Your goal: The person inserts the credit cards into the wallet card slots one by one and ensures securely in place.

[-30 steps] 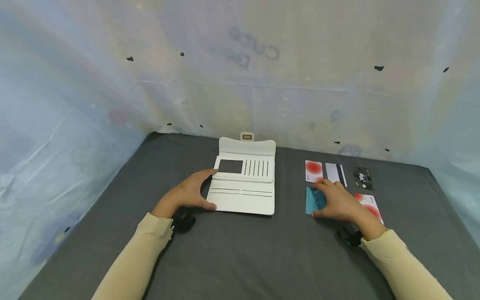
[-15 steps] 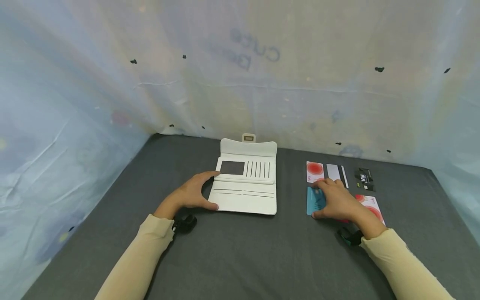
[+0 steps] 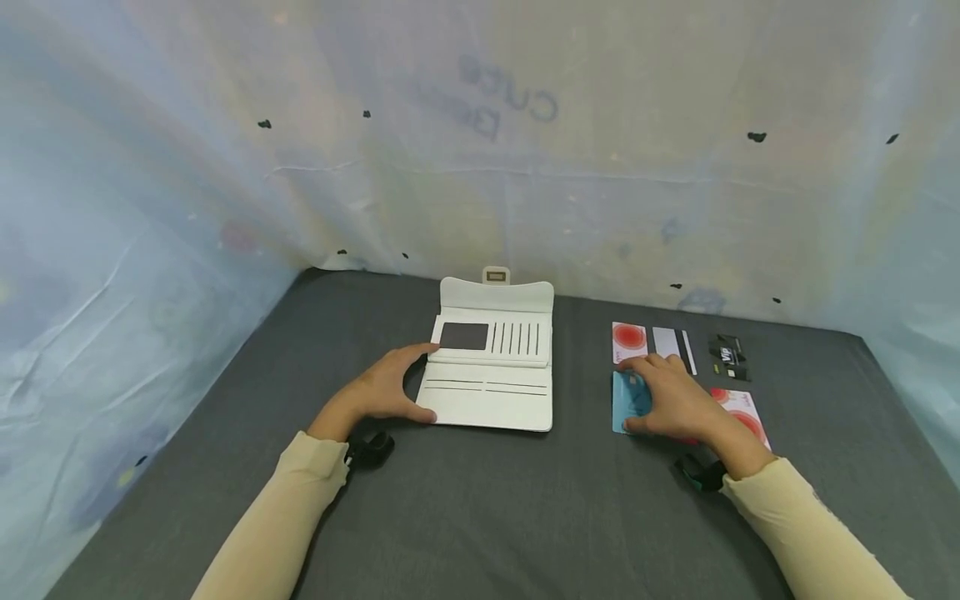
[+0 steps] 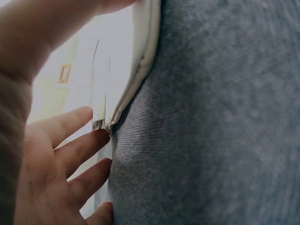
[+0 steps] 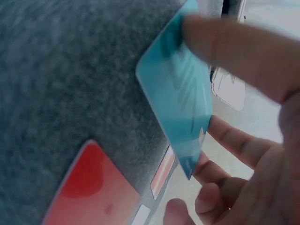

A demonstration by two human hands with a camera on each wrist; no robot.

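Right hand (image 3: 675, 404) is down at four o'clock on the grey desk (image 3: 480, 500), thumb and fingers (image 5: 234, 140) pinching the teal card (image 3: 628, 398) by its edges, one edge tilted up off the cloth. Just right of it, a red-and-white card (image 3: 742, 412) lies flat. Left hand (image 3: 382, 387) sits at nine o'clock, thumb and fingers curled around the left edge of the open white wallet (image 3: 491, 367). Farther back, around two o'clock, a red-circle card (image 3: 628, 340), a white striped card (image 3: 672, 343) and a black card (image 3: 726, 354) sit in a row.
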